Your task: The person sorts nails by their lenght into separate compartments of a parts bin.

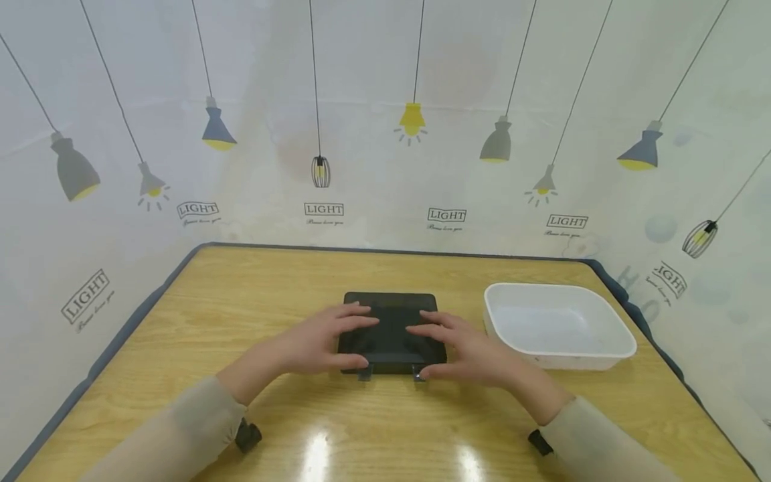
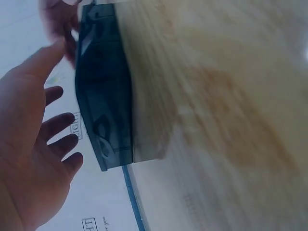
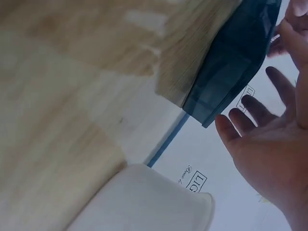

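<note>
A closed, flat black case (image 1: pixel 394 321) lies on the wooden table, with two small clear latches (image 1: pixel 419 369) along its near side. Over its left part my left hand (image 1: pixel 316 340) spreads its fingers, thumb by the near left corner. From the other side my right hand (image 1: pixel 478 353) reaches over, its thumb close to the right latch. Both wrist views show the case's front (image 2: pixel 106 91) side-on, the left palm (image 2: pixel 29 139) and right palm (image 3: pixel 272 154) facing it with fingers apart. Neither hand grips anything; whether the fingertips touch the lid I cannot tell.
A white plastic tub (image 1: pixel 560 355) stands to the right of the case, close to my right forearm. The wooden table (image 1: pixel 241 281) has a dark blue edge, and a light cloth wall printed with lamps (image 1: pixel 373 227) rises behind it and at both sides.
</note>
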Demonstrator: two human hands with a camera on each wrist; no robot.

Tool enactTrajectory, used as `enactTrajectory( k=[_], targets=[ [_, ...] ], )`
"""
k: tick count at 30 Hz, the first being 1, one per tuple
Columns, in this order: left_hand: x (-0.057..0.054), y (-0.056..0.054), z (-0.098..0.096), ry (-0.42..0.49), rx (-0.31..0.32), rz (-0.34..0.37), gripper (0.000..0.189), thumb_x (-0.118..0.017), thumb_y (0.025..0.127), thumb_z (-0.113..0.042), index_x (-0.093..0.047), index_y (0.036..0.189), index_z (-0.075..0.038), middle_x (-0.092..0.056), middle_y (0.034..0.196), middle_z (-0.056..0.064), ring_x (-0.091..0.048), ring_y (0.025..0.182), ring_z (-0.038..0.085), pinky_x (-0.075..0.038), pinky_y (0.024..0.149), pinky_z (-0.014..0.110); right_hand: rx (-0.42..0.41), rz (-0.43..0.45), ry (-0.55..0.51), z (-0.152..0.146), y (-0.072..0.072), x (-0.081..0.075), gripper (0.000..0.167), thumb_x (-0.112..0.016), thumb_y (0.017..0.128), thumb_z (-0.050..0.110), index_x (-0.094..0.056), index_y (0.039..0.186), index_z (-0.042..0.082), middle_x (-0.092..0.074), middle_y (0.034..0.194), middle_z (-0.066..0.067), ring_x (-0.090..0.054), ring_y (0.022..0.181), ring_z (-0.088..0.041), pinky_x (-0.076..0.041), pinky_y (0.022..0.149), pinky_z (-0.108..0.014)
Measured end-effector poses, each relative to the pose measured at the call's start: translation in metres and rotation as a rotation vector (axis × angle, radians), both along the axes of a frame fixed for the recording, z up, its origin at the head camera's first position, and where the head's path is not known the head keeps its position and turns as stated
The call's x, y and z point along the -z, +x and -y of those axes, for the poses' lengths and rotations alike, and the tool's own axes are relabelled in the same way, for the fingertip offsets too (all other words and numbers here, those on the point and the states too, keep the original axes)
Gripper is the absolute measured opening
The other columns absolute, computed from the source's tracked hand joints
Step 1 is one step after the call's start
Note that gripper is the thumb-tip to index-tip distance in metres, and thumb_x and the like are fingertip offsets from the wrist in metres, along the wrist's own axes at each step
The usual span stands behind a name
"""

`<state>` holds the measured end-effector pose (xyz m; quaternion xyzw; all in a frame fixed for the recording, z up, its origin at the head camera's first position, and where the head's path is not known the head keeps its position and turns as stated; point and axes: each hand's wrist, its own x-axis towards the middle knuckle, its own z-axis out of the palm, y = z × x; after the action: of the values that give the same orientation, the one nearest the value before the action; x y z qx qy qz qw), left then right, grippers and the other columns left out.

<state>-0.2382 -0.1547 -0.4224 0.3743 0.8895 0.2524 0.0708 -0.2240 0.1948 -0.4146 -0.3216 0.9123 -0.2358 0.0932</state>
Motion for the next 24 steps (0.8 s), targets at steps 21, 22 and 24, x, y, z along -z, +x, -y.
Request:
enactTrajectory(
  k=[21,22,24],
  targets=[
    [-0.001,-0.002,-0.014,-0.184,0.151,0.027,0.083,-0.071,0.106,-0.054,-0.034,0.174,-0.025,-0.020,0.184,0.007,-0.007,0.171,0.043,-0.012,0.136,0.068,-0.125,0.067,0.130,0.010,-0.013,0.002,0.085,-0.079,0.099,0.051,-0.037,0.172,0.039,-0.017,0.185,-0.008,-0.006,0.172,-0.044,-0.024,0.130,-0.074],
    [-0.002,-0.002,-0.015,-0.188,0.148,0.026,0.083,-0.071,0.106,-0.054,-0.035,0.174,-0.024,-0.021,0.184,0.008,-0.008,0.171,0.043,-0.012,0.136,0.068,-0.122,0.063,0.129,0.011,-0.013,0.002,0.085,-0.080,0.100,0.051,-0.037,0.172,0.039,-0.018,0.185,-0.008,-0.007,0.172,-0.044,-0.026,0.129,-0.074],
    [-0.003,-0.001,-0.017,-0.197,0.139,0.024,0.083,-0.073,0.105,-0.052,-0.036,0.173,-0.023,-0.022,0.184,0.008,-0.009,0.171,0.043,-0.013,0.136,0.067,-0.116,0.058,0.127,0.012,-0.012,0.002,0.084,-0.080,0.100,0.049,-0.038,0.172,0.038,-0.019,0.185,-0.009,-0.008,0.171,-0.044,-0.028,0.129,-0.073]
  ],
)
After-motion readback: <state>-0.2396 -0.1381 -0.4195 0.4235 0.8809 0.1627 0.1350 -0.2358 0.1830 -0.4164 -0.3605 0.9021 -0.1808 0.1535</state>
